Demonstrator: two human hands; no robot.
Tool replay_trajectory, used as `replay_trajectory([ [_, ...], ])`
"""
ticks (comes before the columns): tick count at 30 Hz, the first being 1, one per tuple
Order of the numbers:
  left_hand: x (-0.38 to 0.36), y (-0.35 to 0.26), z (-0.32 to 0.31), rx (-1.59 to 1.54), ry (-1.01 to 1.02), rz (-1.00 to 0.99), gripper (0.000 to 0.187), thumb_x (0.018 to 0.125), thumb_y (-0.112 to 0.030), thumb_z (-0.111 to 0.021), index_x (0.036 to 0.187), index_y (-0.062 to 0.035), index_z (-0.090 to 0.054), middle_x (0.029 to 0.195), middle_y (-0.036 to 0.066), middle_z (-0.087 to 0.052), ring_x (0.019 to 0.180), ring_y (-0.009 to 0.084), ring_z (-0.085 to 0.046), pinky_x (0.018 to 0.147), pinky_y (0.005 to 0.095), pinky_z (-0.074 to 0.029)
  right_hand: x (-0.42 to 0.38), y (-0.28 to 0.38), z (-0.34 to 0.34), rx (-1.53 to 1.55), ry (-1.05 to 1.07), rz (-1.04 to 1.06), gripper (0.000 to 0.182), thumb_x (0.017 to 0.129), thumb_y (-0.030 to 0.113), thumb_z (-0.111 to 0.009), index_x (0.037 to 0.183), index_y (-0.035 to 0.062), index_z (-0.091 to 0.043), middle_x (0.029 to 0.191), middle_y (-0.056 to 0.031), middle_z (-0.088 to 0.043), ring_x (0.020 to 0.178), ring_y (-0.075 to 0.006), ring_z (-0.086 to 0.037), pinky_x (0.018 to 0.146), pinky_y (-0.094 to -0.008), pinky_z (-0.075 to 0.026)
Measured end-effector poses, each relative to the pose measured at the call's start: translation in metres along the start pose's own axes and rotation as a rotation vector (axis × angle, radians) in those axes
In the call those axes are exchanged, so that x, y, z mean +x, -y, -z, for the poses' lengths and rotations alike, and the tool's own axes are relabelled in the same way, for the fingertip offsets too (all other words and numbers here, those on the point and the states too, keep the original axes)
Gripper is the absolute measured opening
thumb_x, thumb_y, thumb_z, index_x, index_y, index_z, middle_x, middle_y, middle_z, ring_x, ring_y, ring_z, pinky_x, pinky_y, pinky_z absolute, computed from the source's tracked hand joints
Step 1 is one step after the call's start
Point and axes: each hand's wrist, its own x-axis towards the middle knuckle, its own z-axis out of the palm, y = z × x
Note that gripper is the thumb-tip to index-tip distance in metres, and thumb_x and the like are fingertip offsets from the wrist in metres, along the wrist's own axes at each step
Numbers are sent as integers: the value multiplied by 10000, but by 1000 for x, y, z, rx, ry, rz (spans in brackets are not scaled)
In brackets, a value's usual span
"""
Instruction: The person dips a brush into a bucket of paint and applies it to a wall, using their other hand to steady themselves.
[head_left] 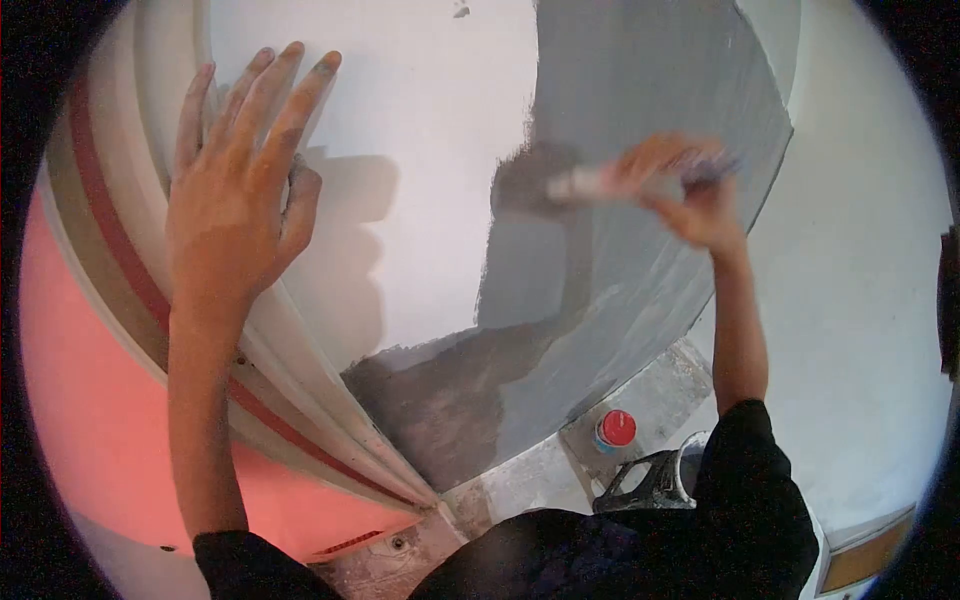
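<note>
A panel or wall surface ahead is part white [430,130] and part grey [640,240], with a ragged border between the two. My left hand [225,190] lies at the upper left with its fingers spread, over the white part and the pale moulding beside it, holding nothing. My right hand [690,185] is closed round a pale-tipped tool [590,185], perhaps a brush, over the grey part. Motion blurs the hand and the tool, and whether the tip touches the surface cannot be made out.
A jar with a red lid [618,428] stands on the stained floor [535,478] below the panel. Beside it is a black-handled object [645,480], partly hidden by my sleeve. Curved moulding with a red stripe [125,245] borders a pink surface [90,330] at left.
</note>
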Motion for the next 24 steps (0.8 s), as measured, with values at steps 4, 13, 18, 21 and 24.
replay_trajectory([
  [4,1,-3,3,15,29,19,802,772,-94,-600,1523,-258,-372,1499,51,-463,1403,231,-416,1252,492,-182,-21,-17,-34,-23,309,-201,183,794,49,-765,973,57,-725,983,-91,-754,930,-238,-719,860,-329,-541],
  [13,2,-3,4,-4,39,25,797,765,-112,-592,1519,-255,-376,1499,58,-459,1408,236,-409,1254,498,-179,78,-50,48,-312,187,-98,166,845,50,-755,1000,70,-700,1014,-81,-735,1018,-216,-702,900,-369,-566],
  [18,3,-1,3,2,33,12,807,758,-101,-599,1519,-250,-379,1500,61,-460,1404,238,-415,1252,498,-185,100,-25,85,-303,-20,195,135,890,104,-741,998,67,-668,1026,-86,-714,1015,-239,-699,893,-372,-579],
  [21,1,-2,4,-19,30,16,814,756,-100,-605,1523,-247,-372,1502,64,-459,1404,240,-416,1252,497,-185,59,-4,55,-101,26,78,254,830,166,-799,1027,46,-693,1013,-97,-716,997,-247,-686,881,-392,-556],
  [24,1,-2,6,-24,96,33,809,767,-84,-574,1533,-230,-359,1548,70,-406,1444,261,-358,1250,514,-142,10,-22,-2,-37,286,-9,205,815,115,-782,994,49,-708,992,-100,-733,900,-220,-706,823,-350,-545],
])
